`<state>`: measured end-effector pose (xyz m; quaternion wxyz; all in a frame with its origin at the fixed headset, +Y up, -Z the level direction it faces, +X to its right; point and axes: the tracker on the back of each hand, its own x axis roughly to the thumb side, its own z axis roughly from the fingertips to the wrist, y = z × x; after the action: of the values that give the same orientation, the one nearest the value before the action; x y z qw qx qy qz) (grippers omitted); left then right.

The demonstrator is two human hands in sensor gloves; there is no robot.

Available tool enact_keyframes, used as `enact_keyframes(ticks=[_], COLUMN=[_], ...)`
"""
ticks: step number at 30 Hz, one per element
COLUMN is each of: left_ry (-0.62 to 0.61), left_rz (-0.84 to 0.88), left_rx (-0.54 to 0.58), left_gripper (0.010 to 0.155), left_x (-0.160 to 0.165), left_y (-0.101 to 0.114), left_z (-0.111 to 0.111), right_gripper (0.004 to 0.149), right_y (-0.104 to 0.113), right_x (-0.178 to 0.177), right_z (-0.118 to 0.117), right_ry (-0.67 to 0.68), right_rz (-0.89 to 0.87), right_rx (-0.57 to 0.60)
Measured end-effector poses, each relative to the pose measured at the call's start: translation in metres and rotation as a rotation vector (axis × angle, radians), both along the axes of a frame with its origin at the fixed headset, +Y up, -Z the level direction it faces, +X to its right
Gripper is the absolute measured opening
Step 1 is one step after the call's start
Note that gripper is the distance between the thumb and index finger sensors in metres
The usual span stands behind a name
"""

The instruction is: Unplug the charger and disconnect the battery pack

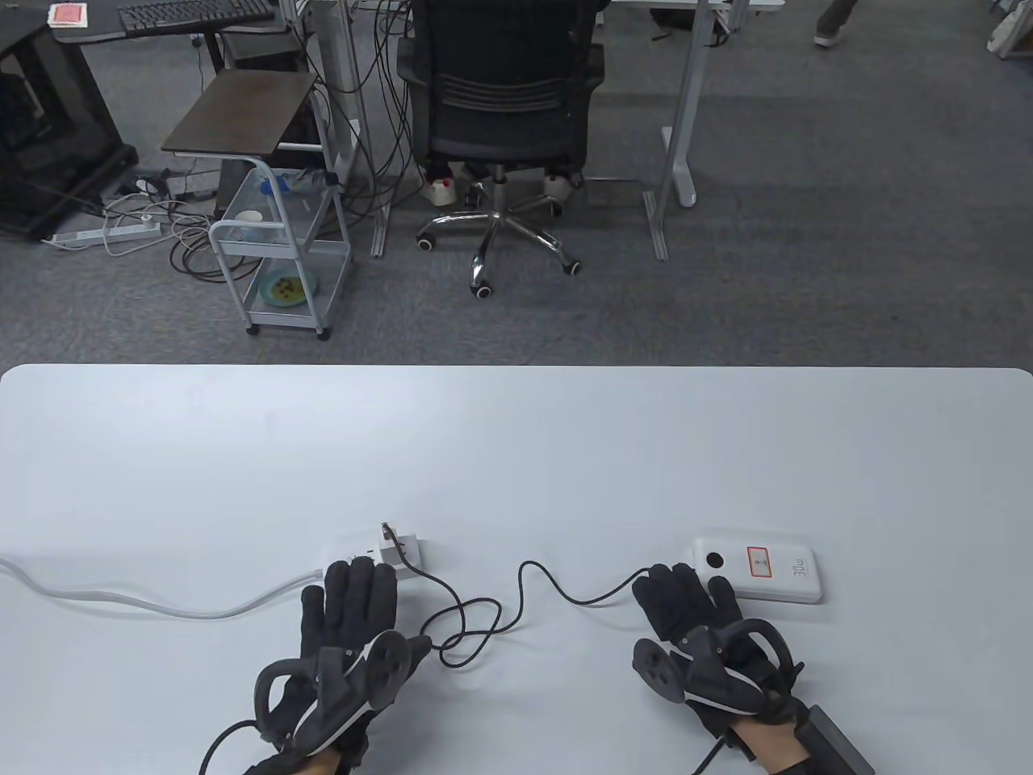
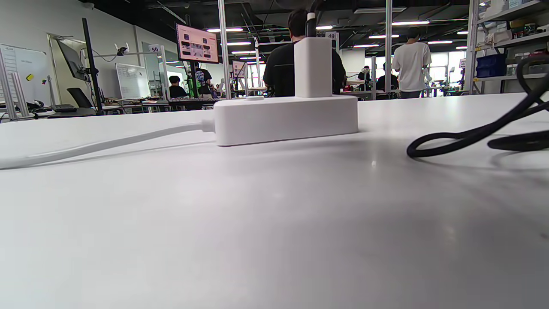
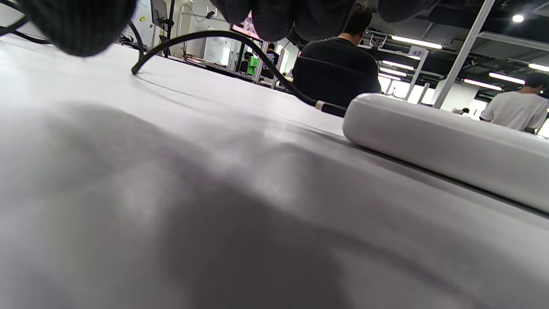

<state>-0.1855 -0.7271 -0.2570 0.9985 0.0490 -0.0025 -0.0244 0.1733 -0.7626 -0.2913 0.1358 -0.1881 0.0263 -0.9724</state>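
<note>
A white charger (image 1: 401, 549) stands plugged into a white power strip (image 1: 355, 559). A black cable (image 1: 484, 605) runs from it in loops to a white battery pack (image 1: 759, 571), where it is plugged in at the left end. My left hand (image 1: 351, 593) lies flat and empty, its fingertips over the strip's near edge. My right hand (image 1: 682, 601) lies flat and empty, fingertips beside the pack's left end. The left wrist view shows the strip (image 2: 285, 118), the charger (image 2: 313, 66) and the cable (image 2: 472, 133). The right wrist view shows the pack (image 3: 446, 146), the cable plug (image 3: 330, 107) and my fingertips (image 3: 300, 17).
The strip's white power cord (image 1: 161, 601) runs off the table's left edge. The white table (image 1: 516, 452) ends at its far edge, with an office chair (image 1: 500, 105) and a small cart (image 1: 274, 242) on the floor beyond.
</note>
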Motion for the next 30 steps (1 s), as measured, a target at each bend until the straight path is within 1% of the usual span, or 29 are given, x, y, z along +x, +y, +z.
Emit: enact_keyframes(ticks=[3,8,12,15,17,18,21,22,25,29,30], left_ry=[-0.006,0.007,0.015,0.017,0.016,0.017,0.018,0.018,0.017,0.018,0.019], left_rz=[0.005,-0.008,-0.011,-0.008,-0.014,-0.014,-0.022,-0.023,-0.022,-0.023,-0.021], left_rx=[0.028,0.013,0.005,0.001,-0.004,-0.004,-0.010,-0.009,-0.011,-0.016,-0.019], left_gripper=[0.090,0.091,0.091,0.090,0.091,0.090,0.091,0.090,0.091,0.091,0.091], left_x=[-0.002,-0.003,-0.004,-0.004,-0.004,-0.004,-0.003,-0.003,-0.002,-0.002,-0.002], left_y=[0.002,0.000,0.000,0.000,-0.001,-0.001,-0.002,-0.002,-0.002,-0.003,-0.003], left_z=[0.002,0.001,0.001,0.001,0.001,0.001,0.001,0.001,0.001,0.001,0.001], right_gripper=[0.086,0.087,0.088,0.091,0.091,0.091,0.092,0.092,0.092,0.092,0.092], right_y=[-0.001,0.004,0.016,0.028,0.035,0.037,0.041,0.041,0.040,0.033,0.030], right_x=[-0.003,-0.004,0.003,0.014,0.023,0.026,0.044,0.047,0.063,0.081,0.085], right_z=[0.000,-0.003,-0.008,-0.017,-0.026,-0.030,-0.053,-0.056,-0.077,-0.098,-0.102], right_ry=[0.006,0.005,-0.021,-0.046,-0.081,-0.094,-0.177,-0.189,-0.264,-0.303,-0.312], right_rz=[0.012,0.014,-0.003,-0.004,-0.010,-0.013,0.005,0.006,0.015,0.084,0.106], right_rx=[0.004,0.003,0.020,0.028,0.041,0.033,-0.008,-0.015,-0.061,-0.125,-0.158])
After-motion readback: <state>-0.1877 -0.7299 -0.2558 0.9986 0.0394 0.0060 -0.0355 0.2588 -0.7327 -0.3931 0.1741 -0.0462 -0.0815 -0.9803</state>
